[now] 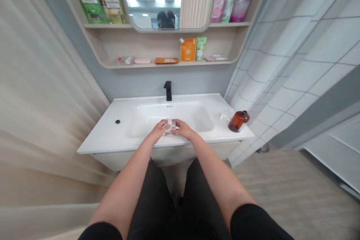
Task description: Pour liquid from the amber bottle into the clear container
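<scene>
Over the front rim of the white sink (pixel 146 131), both my hands are closed around a small clear container (pixel 170 132) with a whitish top. My left hand (pixel 159 130) wraps its left side, the thumb near the top. From the right, my right hand (pixel 183 129) grips it with fingers and thumb. The container's lower part looks transparent; its label and contents are too small to make out. Behind the hands, the black faucet (pixel 168 90) stands at the back of the basin.
On the counter's right lie a brown bottle (pixel 238 121), tilted, and something white and crumpled (pixel 225 115). Above hangs a mirror shelf with an orange pouch (pixel 188 50), a green tube (pixel 200 48), a brown flat pack (pixel 166 60) and several bottles. A curtain (pixel 42 101) borders the left.
</scene>
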Available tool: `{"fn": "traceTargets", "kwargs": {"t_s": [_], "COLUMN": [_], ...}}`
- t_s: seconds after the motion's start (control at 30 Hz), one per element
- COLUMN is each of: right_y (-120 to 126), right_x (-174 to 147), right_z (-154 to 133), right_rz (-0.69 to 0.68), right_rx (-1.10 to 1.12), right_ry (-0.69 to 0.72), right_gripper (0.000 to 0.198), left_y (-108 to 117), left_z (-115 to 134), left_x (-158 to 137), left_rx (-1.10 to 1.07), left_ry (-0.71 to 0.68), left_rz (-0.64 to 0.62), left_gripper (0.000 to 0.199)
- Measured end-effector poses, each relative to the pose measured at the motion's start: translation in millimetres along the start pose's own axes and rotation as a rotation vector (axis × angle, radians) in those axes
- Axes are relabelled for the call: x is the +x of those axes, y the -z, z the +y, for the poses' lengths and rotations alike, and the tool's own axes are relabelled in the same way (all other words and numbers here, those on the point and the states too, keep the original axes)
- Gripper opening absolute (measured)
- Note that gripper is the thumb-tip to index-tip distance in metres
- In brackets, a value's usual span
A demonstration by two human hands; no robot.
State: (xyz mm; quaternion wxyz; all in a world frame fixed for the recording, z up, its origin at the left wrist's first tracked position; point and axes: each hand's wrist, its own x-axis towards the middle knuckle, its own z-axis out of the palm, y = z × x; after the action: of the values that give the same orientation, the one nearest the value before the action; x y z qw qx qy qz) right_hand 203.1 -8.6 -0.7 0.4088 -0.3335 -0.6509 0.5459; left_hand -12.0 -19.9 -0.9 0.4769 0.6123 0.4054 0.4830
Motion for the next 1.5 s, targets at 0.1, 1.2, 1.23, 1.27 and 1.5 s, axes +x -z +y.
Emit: {"fn": "traceTargets", "kwargs": {"t_s": [0.1,1.2,1.23,1.27,1.5], "right_y": [0,0,0,0,1], "right_x": [0,5,5,5,5], "right_z": [0,4,4,4,5], "right_rz": [0.017,0.018,0.015,0.013,0.02], "right_rx": [-0.026,-0.041,-0.04,-0.039,-0.065], "right_ry": [-0.005,-0.014,-0.01,-0.005,0.005], "right_gripper": [0.074,0.072,0.072,0.071,0.074], "left_y": [-1,-10,-10,-10,-10], "left_z": [1,12,12,12,12], "left_x": [0,-4,-4,-4,-4], "left_rx": [0.049,0.039,0.041,0.039,0.028], "left_ry": [-0.024,0.015,0.013,0.018,0.023], "left_rz": [0.002,0.133,0.127,0.111,0.093], "left_gripper": [0.041,0.059,0.06,0.06,0.059]}}
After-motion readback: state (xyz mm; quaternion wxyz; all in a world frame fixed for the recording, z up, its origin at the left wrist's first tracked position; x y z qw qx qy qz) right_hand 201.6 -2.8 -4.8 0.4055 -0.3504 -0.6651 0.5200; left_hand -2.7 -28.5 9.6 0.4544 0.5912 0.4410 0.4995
